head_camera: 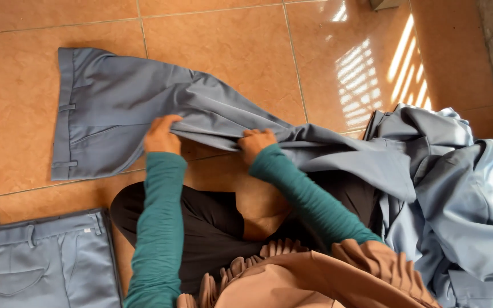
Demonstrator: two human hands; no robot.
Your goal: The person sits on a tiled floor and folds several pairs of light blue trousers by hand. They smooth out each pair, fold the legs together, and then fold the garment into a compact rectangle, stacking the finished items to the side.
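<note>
A pair of grey-blue trousers (115, 102) lies spread on the orange tiled floor, waistband to the left, legs running right. My left hand (162, 136) grips the lower edge of the fabric near the seat. My right hand (256, 142) pinches the same edge further along the leg. Both arms wear teal sleeves. My knees in black cloth sit just below the hands.
A folded pair of grey-blue trousers (41, 262) lies at the bottom left. A heap of similar grey-blue garments (457, 188) is piled at the right. Sunlight stripes fall on the orange tiles (372, 74) at the upper right.
</note>
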